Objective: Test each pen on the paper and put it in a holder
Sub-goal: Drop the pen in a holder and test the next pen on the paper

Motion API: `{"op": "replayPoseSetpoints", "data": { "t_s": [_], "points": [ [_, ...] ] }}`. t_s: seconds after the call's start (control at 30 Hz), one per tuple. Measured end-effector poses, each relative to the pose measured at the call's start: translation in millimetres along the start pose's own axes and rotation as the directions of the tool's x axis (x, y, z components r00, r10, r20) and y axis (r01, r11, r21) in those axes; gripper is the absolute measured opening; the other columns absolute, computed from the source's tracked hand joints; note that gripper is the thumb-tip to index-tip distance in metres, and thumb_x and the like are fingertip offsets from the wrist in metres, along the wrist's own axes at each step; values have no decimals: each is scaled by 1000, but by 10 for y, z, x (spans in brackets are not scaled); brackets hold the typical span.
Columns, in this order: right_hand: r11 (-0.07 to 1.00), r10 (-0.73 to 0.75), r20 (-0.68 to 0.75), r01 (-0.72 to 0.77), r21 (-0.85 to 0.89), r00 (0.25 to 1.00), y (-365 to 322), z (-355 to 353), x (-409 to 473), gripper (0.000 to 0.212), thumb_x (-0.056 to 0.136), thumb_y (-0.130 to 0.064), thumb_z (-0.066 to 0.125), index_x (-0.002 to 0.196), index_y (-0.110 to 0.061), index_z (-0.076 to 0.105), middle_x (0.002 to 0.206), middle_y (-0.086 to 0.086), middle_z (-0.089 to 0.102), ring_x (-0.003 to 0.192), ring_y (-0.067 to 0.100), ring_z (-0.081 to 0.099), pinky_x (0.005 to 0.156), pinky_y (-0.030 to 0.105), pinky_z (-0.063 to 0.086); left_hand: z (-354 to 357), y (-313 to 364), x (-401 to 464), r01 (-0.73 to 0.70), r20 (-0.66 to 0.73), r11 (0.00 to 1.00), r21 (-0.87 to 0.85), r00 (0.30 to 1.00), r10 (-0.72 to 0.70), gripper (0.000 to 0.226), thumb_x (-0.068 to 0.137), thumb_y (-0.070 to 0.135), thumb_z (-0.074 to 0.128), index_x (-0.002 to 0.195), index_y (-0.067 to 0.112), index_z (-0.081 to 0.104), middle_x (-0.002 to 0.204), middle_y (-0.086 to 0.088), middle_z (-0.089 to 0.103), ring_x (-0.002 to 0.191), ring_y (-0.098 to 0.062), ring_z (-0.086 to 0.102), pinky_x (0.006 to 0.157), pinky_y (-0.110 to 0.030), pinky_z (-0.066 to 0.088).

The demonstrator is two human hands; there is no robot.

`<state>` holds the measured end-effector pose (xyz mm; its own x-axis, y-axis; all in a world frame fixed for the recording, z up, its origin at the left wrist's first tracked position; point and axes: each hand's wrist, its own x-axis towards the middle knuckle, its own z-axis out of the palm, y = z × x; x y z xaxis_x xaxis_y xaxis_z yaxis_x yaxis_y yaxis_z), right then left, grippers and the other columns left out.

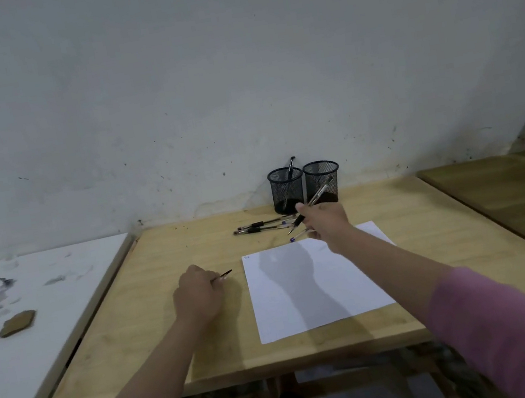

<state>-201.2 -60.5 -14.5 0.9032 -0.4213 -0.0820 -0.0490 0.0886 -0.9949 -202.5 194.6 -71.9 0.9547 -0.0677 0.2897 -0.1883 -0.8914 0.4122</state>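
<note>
1. The right hand (326,223), its arm stretched forward over the white sheet of paper (317,285), has its fingers curled round a clear-barrelled pen with a black grip (313,200), held above the table.
2. That pen runs diagonally — tip down and to the left, back end up and right, in front of the right black wire-mesh holder (323,181).
3. A second pen with a blue end (298,236) pokes out left under the same hand; whether the fingers grip it is unclear.
4. The left hand (198,298) rests fisted on the pale wooden table (136,324), pinching a thin dark pen cap (223,276) that points right.
5. The left black wire-mesh holder (287,191) contains one black pen (289,177), leaning right.
6. More pens (260,226) lie sideways on the table — just before the holders.
</note>
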Motion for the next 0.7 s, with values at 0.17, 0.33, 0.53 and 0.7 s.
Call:
{"op": "replayPoseSetpoints", "data": {
  "t_s": [0.17, 0.33, 0.53, 0.7],
  "points": [
    [997, -52, 70, 56, -60, 996, 92, 87, -165, 33, 87, -25, 66, 64, -13, 47, 62, 5, 51, 58, 15, 47, 60, 28, 48, 19, 41, -119, -23, -99, 1000, 1, 995, 23, 26, 90, 24, 53, 109, 16, 68, 103, -9, 57, 97, -30, 52, 76, -40, 46],
    [990, -40, 134, 58, -130, 990, 491, 354, 108, 23, 88, -28, 64, 77, -10, 56, 68, 5, 58, 59, 15, 55, 61, 32, 51, 415, -26, -25, -127, -49, 990, -64, 991, 124, 42, 83, 28, 48, 118, 7, 61, 106, -13, 59, 95, -30, 56, 75, -37, 47],
    [989, -120, 122, 129, -66, 985, 553, 447, 28, 20, 91, -24, 61, 84, -8, 50, 73, 11, 64, 48, 12, 66, 61, 36, 57, 447, 297, -156, -327, 207, 940, -97, 917, 341, 66, 83, 43, 37, 139, 8, 37, 146, -8, 38, 133, -21, 36, 106, -30, 32],
    [979, -193, 112, 199, -48, 975, 545, 521, 48, 17, 89, -15, 61, 75, -17, 51, 74, 10, 65, 58, 19, 70, 67, 40, 57, 442, 276, -149, -299, 266, 953, -43, 916, 300, 77, 81, 55, 30, 141, 6, 34, 154, -5, 24, 142, -17, 22, 114, -30, 20]
  ]
}}
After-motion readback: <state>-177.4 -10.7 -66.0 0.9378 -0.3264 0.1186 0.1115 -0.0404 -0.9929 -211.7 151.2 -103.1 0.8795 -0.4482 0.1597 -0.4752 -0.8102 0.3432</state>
